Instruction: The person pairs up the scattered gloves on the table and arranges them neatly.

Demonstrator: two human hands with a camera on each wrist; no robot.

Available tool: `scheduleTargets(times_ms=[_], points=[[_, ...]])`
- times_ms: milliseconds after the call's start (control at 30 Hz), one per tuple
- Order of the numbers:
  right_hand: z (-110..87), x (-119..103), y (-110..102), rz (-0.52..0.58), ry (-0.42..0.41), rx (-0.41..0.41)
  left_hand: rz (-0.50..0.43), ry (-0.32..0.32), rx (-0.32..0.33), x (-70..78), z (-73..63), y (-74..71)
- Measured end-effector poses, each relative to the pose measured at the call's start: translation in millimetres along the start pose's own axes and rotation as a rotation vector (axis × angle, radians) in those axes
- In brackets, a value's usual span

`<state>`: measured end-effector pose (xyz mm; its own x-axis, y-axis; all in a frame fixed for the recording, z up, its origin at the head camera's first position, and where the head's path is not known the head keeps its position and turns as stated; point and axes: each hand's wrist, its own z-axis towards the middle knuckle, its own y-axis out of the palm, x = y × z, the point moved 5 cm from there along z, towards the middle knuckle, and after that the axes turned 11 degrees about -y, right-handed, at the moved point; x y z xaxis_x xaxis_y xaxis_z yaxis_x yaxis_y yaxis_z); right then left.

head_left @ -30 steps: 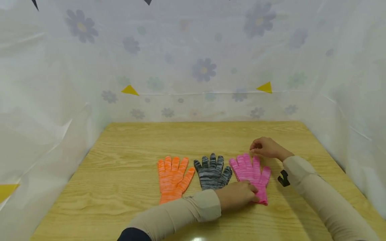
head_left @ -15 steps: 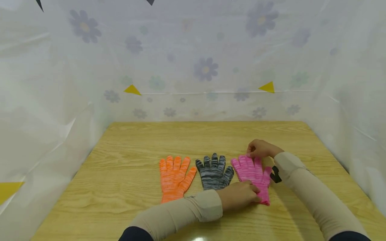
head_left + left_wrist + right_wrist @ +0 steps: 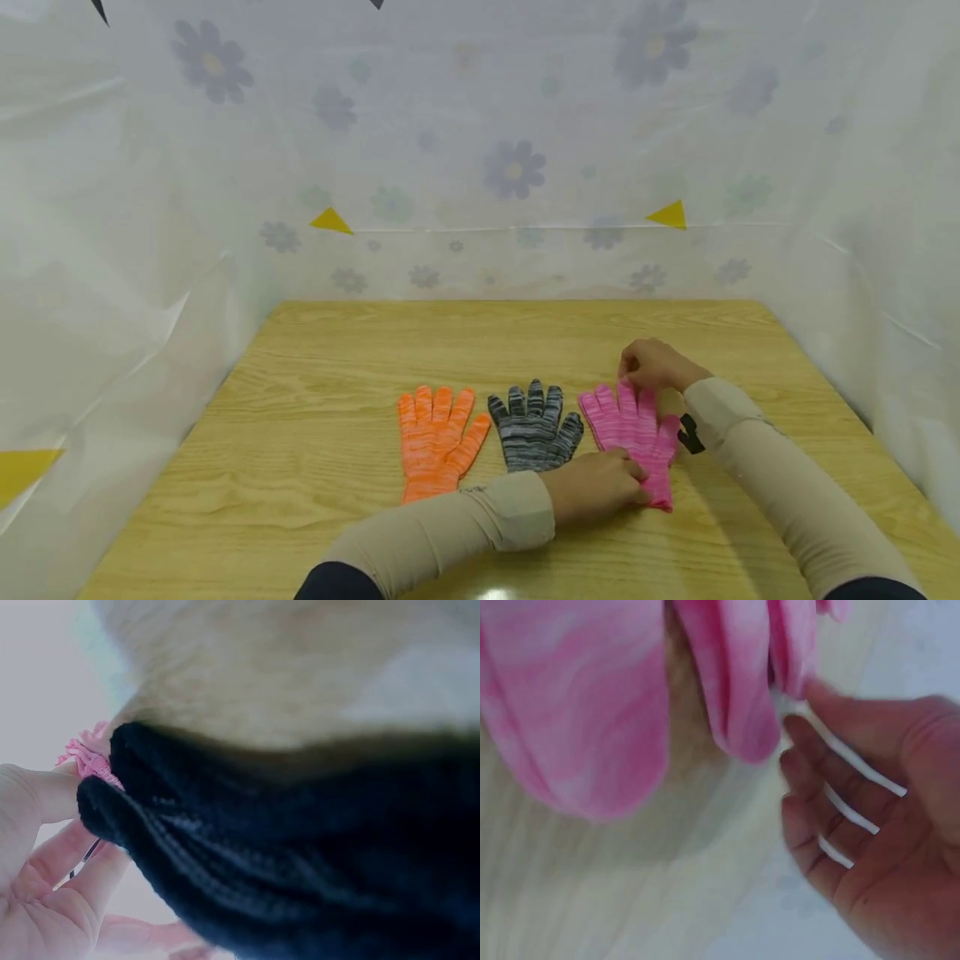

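A pink knitted glove [image 3: 626, 425] lies on the table at the right end of a row, fingers pointing away from me. My left hand [image 3: 596, 485] holds it at the cuff; the left wrist view shows a bit of pink cuff [image 3: 91, 761] at the thumb and fingers. At the far end my right hand [image 3: 656, 367] pinches the tip of one of the glove's fingers between thumb and forefinger, as the right wrist view [image 3: 885, 787] also shows. To the left lie a grey-black striped glove [image 3: 534, 433], its cuff hidden by my left hand, and an orange glove [image 3: 435, 442].
All three gloves lie on a wood-grain table [image 3: 337, 358]. White flowered sheeting [image 3: 450, 167] hangs behind it and at both sides. Dark fabric [image 3: 262, 847] blocks much of the left wrist view. A small black object [image 3: 691, 434] is beside my right wrist.
My right hand has come down onto the pink glove's fingertips and shifted slightly, and the finger it pinches now stands straighter. My left hand has stayed at the cuff.
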<state>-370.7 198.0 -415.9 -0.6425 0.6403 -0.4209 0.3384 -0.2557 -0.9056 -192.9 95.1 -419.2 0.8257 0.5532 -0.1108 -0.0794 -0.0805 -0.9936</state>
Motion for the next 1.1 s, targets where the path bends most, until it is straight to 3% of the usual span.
scheduleTargets(times_ms=[100, 233, 400, 633, 767, 900, 1100], points=[[3.4, -7, -2, 0.004, -0.106, 0.021, 0.000, -0.008, -0.014, 0.4, 4.0, 5.1], [9.5, -14, 5, 0.102, -0.175, -0.031, -0.013, -0.007, -0.023, -0.4, 4.6, 5.6], [15.4, -13, 15, 0.130, -0.151, -0.076, -0.041, -0.005, -0.039, -1.4, 5.3, 7.6], [21.6, -15, 16, 0.017, -0.170, -0.099, -0.037, -0.006, -0.045, -2.7, 5.6, 7.9], [20.3, -15, 9, -0.076, -0.114, -0.076, 0.002, 0.013, -0.009, -1.7, 6.0, 7.1], [16.5, -13, 7, -0.064, -0.054, -0.122, -0.005, 0.005, -0.014, -2.4, 6.5, 7.3], [17.4, -19, 2, -0.009, -0.174, -0.058, -0.033, -0.015, -0.035, -2.7, 5.6, 8.4]])
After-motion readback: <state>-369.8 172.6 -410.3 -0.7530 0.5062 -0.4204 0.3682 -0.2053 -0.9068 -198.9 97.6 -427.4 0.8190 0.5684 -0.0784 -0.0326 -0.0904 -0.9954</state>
